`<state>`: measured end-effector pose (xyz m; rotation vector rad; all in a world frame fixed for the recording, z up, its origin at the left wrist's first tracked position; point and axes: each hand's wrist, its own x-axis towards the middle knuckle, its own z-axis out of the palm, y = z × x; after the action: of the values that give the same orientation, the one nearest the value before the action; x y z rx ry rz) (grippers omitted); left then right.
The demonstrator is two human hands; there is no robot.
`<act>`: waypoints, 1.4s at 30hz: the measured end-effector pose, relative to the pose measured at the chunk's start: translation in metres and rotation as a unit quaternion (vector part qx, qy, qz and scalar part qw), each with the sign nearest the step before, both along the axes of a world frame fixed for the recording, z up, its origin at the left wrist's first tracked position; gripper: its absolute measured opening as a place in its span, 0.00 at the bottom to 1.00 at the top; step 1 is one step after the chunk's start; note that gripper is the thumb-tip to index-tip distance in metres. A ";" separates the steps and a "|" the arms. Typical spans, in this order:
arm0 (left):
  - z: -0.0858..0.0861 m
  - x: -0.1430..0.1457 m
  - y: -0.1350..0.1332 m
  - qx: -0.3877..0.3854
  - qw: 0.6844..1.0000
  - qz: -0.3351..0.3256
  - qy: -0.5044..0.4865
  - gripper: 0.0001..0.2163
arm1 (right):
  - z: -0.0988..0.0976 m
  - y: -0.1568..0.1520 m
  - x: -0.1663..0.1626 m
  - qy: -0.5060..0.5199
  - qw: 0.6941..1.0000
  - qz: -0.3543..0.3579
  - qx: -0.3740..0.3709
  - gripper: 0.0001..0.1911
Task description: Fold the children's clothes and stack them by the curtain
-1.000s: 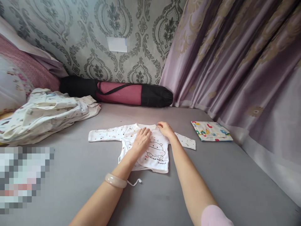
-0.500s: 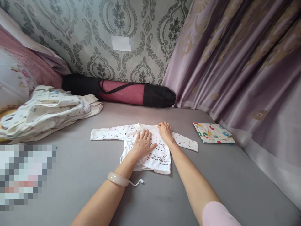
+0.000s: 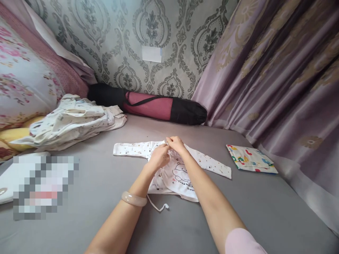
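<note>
Evidently, a small white cotton wrap-front baby shirt (image 3: 172, 176) is spread in the middle of a smooth grey bed sheet (image 3: 106, 218), its chest printed with a line-drawn animal and lettering. Its speckled sleeves (image 3: 131, 149) are stretched out to either side, and a thin white tie (image 3: 160, 209) is trailed below the hem. The neckline is covered by both hands. By the right hand (image 3: 176, 144), thumb and fingertips drawn together, the collar is pinched. The left hand (image 3: 159, 156) is placed just beside it on the upper chest, its fingers half curled; whether cloth is gripped there cannot be told, the fingertips being hidden. A pale, glossy bangle (image 3: 134, 199) is worn on the left forearm.

Beyond the sleeve on the right, a folded white cloth with bright multicoloured prints (image 3: 251, 158) is laid flat. On the left, a rumpled heap of cream patterned fabric (image 3: 76, 121) is piled near a white pillow with pink flowers (image 3: 21, 70). Behind, a long black and dark-pink mesh bag (image 3: 149, 107) is set along the grey damask-papered wall (image 3: 116, 38), beside a draped mauve curtain (image 3: 265, 70).
</note>
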<state>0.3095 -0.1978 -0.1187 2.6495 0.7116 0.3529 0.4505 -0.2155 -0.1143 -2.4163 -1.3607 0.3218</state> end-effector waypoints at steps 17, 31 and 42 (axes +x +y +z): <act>-0.042 -0.007 0.020 0.038 0.981 0.146 0.124 0.32 | -0.037 0.008 -0.013 0.005 0.993 0.025 0.113 0.10; 0.027 -0.034 -0.002 -0.024 0.992 -0.119 0.038 0.13 | 0.001 -0.235 -0.009 0.147 0.984 0.009 0.104 0.06; 0.008 -0.166 -0.035 -0.138 0.986 0.079 0.048 0.17 | -0.001 -0.266 -0.067 0.007 1.000 -0.012 0.027 0.11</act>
<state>0.1434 -0.2330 -0.1105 2.3670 0.9316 0.1540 0.3833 -0.4819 -0.1150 -2.3803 -1.3154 0.2911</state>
